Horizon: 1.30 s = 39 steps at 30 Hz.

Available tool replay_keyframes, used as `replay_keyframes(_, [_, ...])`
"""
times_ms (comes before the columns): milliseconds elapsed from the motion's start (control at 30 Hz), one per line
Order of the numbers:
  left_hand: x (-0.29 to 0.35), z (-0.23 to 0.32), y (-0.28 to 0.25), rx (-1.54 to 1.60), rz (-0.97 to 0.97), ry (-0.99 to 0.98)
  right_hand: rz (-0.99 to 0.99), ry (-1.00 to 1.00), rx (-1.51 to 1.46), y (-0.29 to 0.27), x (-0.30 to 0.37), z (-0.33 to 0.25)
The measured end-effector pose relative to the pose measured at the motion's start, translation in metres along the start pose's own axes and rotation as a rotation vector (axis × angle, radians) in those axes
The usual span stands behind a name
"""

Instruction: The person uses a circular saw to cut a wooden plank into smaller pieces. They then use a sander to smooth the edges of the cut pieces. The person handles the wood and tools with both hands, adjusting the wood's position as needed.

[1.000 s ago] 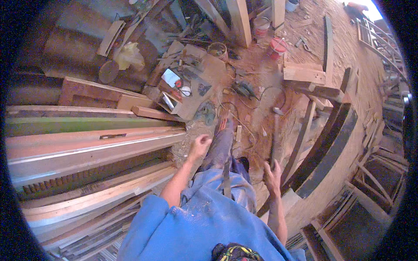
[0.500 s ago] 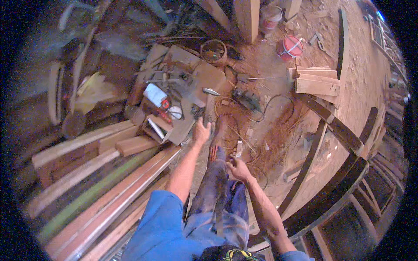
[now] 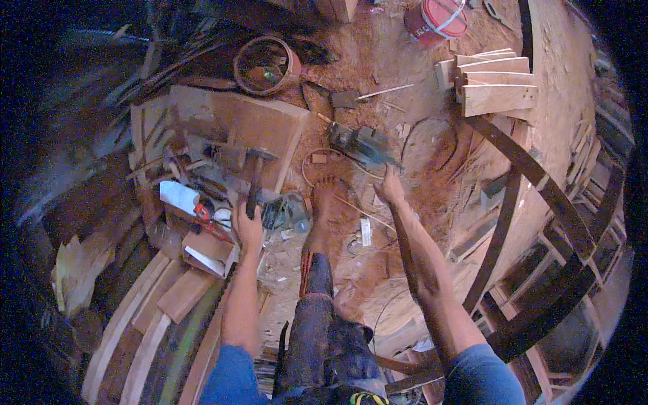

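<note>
Dusty reddish floor [image 3: 378, 64], our left grip [image 3: 248, 225] clasping a hammer [image 3: 262, 154] over a cluttered board [image 3: 273, 111], our right grip [image 3: 389, 187] at a dark power tool [image 3: 363, 144] on that floor, whether clenched we cannot tell

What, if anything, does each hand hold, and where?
Left hand: a hammer, by the handle's lower end. Right hand: at the dark power tool's near end; grip unclear.

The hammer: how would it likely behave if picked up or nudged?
The hammer will probably feel top-heavy, as its broad head sits at one end of a slimmer handle. The straight handle suggests it would stay stiff. Nudged, it seems likelier to swivel than roll, since the head lies crosswise.
</note>
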<state>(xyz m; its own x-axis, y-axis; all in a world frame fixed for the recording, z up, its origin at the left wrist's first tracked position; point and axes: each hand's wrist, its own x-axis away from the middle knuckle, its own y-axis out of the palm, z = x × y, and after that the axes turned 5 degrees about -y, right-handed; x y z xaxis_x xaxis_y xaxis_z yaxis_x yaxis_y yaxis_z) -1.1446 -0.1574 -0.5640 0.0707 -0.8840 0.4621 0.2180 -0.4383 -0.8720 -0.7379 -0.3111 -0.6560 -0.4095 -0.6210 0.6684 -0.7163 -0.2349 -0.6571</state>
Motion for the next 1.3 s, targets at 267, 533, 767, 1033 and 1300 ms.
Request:
replay_keyframes(267, [0.104,-0.033,-0.007,0.136,0.157,-0.03,-0.107,-0.024,0.278,0.044,-0.095,0.026])
replay_keyframes(533, [0.173,-0.058,-0.054,0.174,-0.59,-0.298,-0.305,-0.05,0.013,0.022,-0.062,0.019])
replay_keyframes(767, [0.182,-0.082,-0.075,0.273,-0.713,-0.305,0.055,0.065,-0.658,-0.058,0.147,0.006])
replay_keyframes(1033, [0.172,-0.001,-0.088,0.244,-0.742,0.033,0.271,0.309,-0.718,-0.096,0.404,-0.009])
replay_keyframes(1300, [0.259,0.086,-0.098,0.384,-0.766,0.163,0.593,0.316,-1.162,-0.128,0.58,-0.007])
